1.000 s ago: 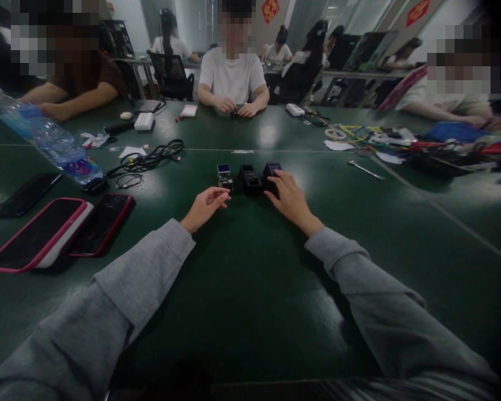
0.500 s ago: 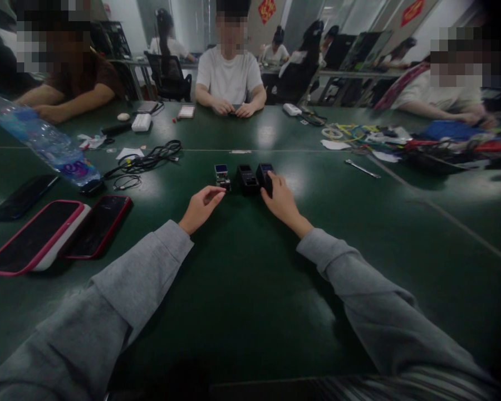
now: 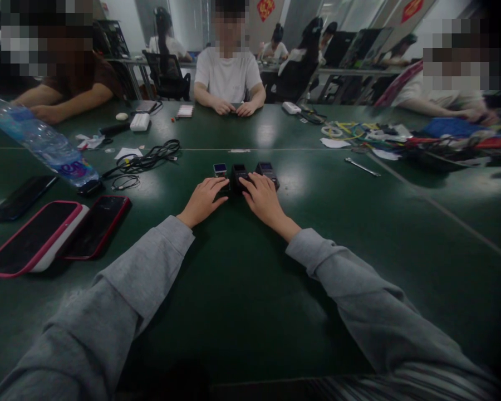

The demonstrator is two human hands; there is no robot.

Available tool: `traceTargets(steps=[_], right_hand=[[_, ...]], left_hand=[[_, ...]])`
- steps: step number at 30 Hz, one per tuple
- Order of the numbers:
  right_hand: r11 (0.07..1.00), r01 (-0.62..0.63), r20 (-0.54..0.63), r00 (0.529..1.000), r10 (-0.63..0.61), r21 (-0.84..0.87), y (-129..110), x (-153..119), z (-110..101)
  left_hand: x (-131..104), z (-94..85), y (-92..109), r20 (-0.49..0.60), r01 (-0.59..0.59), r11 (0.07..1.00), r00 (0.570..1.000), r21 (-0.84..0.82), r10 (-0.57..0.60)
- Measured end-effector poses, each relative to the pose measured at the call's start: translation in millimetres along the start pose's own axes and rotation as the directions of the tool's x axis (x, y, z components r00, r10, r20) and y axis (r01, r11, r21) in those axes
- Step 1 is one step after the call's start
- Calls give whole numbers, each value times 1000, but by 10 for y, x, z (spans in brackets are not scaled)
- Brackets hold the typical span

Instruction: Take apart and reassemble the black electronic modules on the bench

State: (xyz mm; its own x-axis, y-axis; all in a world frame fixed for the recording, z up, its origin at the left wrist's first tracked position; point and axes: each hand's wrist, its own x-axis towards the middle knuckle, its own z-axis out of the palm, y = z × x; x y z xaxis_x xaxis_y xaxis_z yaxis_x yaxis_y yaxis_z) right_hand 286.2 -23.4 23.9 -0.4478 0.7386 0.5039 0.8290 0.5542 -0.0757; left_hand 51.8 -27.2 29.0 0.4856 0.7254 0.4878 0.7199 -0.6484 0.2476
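Note:
Three small devices stand side by side on the green table (image 3: 242, 278). The left one is a small board with a screen (image 3: 220, 168), its lower part covered by the fingers of my left hand (image 3: 202, 201). In the middle is a black box (image 3: 239, 169), which the fingertips of my right hand (image 3: 267, 203) touch at its near part. The right black box (image 3: 266, 167) with a dark screen is partly behind my right hand. My left thumb is apart from the fingers, and my right fingers are spread.
Phones (image 3: 33, 236), a plastic bottle (image 3: 45, 142) and coiled black cables (image 3: 150, 159) lie at the left. A wrench (image 3: 362, 167) and a pile of wires (image 3: 421, 139) are at the right. A person in a white shirt (image 3: 228, 78) sits opposite.
My right hand has moved left from the right box to the middle one, which has shifted slightly left. My left hand has spread its fingers over the board.

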Motion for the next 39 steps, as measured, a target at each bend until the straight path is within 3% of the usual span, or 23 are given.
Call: traceTargets(steps=[8, 22, 25, 28, 30, 32, 39], right_hand=[[1000, -15, -27, 1000, 15, 18, -198, 86, 21], [994, -16, -36, 999, 20, 110, -184, 96, -35], [988, -136, -155, 977, 147, 79, -82, 88, -76], [941, -333, -249, 908, 336, 55, 131, 68, -66], [902, -418, -217, 876, 431, 103, 278, 52, -24], [881, -443, -145, 873, 466, 166, 372, 44, 27], [913, -346, -56, 929, 365, 215, 320, 107, 97]], left_hand=[[-56, -48, 14, -71, 54, 997, 996, 56, -50], [-96, -56, 15, -172, 135, 988, 978, 76, -120], [-94, -56, 21, -183, 149, 986, 974, 75, -133], [-93, -50, 19, -184, 155, 985, 973, 69, -140], [-93, -48, 21, -184, 158, 986, 972, 60, -145], [-92, -51, 29, -182, 159, 986, 972, 55, -147], [-84, -59, 56, -172, 152, 986, 975, 63, -140]])
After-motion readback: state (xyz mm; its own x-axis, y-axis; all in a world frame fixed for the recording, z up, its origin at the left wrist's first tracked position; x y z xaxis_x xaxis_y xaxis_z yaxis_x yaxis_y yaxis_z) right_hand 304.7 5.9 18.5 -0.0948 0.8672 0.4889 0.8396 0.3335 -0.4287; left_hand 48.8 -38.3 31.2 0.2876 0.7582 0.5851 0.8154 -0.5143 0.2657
